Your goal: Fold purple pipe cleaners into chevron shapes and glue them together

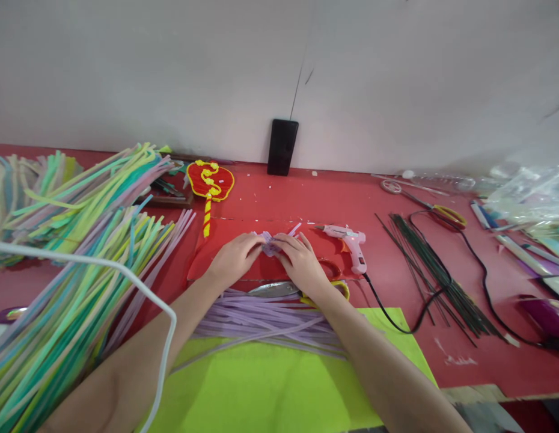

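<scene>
Both hands meet over a red board (243,231), pinching a small bundle of lilac pipe cleaners (269,245) between them. My left hand (237,255) is closed on the bundle's left side, and my right hand (302,258) grips it from the right. A lilac end sticks up behind the right fingers. Just below lies a pair of scissors (274,290) with yellow handles, partly hidden by my right wrist. Loose lilac pipe cleaners (261,316) spread under my forearms on a yellow-green sheet (265,385).
A pink glue gun (351,243) with a black cord lies right of my hands. Thick bundles of coloured pipe cleaners (90,288) fill the left. Dark green stems (442,276) lie at right. A red-and-yellow fan (210,180) and a phone (282,147) are at the back.
</scene>
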### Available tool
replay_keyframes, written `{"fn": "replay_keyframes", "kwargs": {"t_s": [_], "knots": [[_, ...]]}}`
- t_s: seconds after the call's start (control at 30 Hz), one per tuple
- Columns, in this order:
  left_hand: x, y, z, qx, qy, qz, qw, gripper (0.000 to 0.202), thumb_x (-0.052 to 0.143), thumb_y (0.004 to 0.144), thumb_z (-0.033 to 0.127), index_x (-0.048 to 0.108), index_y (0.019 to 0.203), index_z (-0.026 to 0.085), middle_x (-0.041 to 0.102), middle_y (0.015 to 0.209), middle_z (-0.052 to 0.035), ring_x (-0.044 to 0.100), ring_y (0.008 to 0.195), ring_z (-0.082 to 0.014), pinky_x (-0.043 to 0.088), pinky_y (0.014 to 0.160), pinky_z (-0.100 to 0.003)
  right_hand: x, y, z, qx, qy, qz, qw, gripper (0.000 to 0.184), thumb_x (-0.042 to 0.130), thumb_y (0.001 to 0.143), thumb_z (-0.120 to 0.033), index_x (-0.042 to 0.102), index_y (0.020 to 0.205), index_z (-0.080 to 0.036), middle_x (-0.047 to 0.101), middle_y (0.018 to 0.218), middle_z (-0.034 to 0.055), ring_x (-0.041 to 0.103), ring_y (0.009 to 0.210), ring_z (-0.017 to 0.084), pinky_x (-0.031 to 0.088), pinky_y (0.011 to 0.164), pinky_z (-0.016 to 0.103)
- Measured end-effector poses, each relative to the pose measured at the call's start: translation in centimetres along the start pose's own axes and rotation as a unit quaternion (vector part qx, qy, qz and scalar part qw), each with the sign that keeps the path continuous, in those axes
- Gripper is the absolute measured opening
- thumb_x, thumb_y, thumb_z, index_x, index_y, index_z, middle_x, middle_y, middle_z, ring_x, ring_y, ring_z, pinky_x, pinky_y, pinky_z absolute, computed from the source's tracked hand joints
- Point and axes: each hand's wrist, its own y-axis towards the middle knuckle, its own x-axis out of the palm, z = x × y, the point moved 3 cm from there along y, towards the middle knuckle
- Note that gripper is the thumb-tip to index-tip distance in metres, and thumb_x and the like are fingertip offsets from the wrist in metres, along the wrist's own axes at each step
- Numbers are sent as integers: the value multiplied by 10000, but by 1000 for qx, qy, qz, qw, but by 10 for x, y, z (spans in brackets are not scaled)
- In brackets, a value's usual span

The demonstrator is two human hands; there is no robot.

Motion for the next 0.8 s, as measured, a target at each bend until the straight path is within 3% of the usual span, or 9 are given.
{"fn": "replay_keyframes", "kwargs": {"t_s": [0.13,0.23,0.37,0.63,0.8], "knots": [[-11,-1,-12,-132,-76,154,976,206,459,869,191,563,1047,193,668,870,-23,646,795,-145,504,767,-282,-1,0,-1,4,-13,-10,1000,347,431,913,-212,523,1248,-231,586,1262,72,534,1168,188,251,1098,473],[-16,-1,-21,-169,-122,227,951,192,454,853,185,562,1012,178,649,810,-17,643,764,-139,501,761,-280,-1,0,-1,8,-13,-10,1000,364,431,917,-218,494,1275,-233,577,1278,68,515,1192,191,247,1102,471],[-13,1,-32,-193,-179,233,936,162,494,823,202,563,967,173,645,828,-27,646,758,-142,504,760,-288,-1,-1,0,4,-12,-3,1000,348,424,919,-224,507,1257,-225,575,1282,71,477,1236,190,244,1105,460],[-13,2,-33,-191,-186,224,937,153,511,808,220,572,938,165,650,861,-43,647,789,-157,507,785,-315,-3,1,-1,-1,18,28,999,312,406,919,-213,553,1195,-209,592,1251,66,480,1225,198,263,1101,466],[-11,1,-35,-184,-172,225,941,160,506,815,232,573,944,167,657,901,-52,646,854,-165,507,815,-323,-12,-1,5,23,62,87,994,349,347,907,-146,606,1135,-203,615,1157,88,551,1082,195,431,980,396]]}}
